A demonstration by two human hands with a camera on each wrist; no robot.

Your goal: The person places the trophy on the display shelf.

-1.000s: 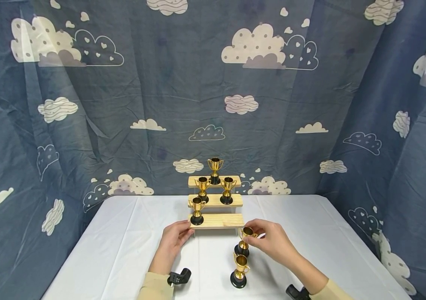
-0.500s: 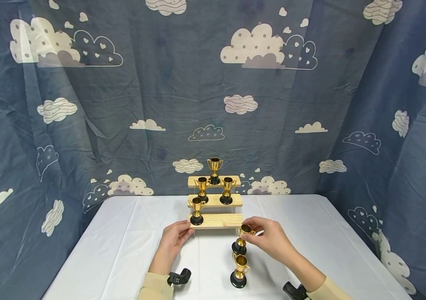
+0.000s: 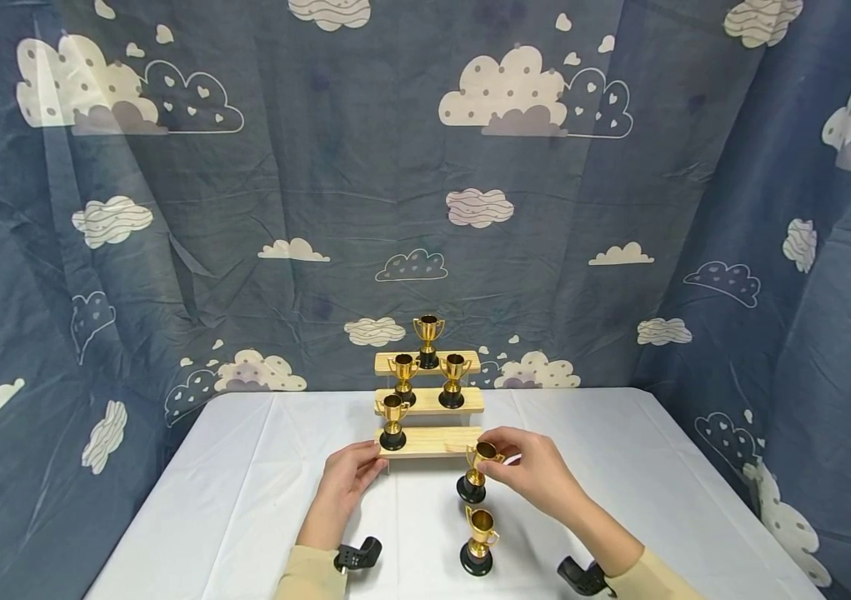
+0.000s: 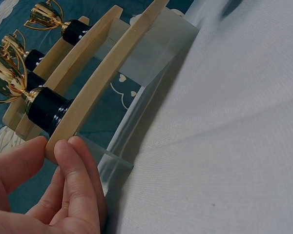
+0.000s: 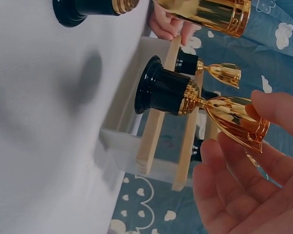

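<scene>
My right hand (image 3: 533,471) pinches a small gold trophy (image 5: 168,92) by its cup, thumb on one side and fingers on the other. The trophy's black base hangs above the cloth, in front of the right end of a three-tier wooden display stand (image 3: 436,442). At the stand's left end, my left hand (image 3: 350,479) grips the lowest board (image 4: 90,95) between thumb and fingers. On that board's left part stands one trophy (image 3: 392,421). Two more, a left trophy (image 3: 404,375) and a right trophy (image 3: 453,379), occupy the middle board, and another trophy (image 3: 428,337) tops the stand.
Nearer me on the white-covered table (image 3: 245,500), one more trophy (image 3: 479,537) stands upright, just below the held one in the head view. Behind the table hangs a blue cloud-patterned cloth (image 3: 395,167). Clear supports (image 4: 158,46) carry the stand's boards.
My right hand has carried its trophy a little leftward and up in the head view, toward the lowest board. The left hand stays on the stand.
</scene>
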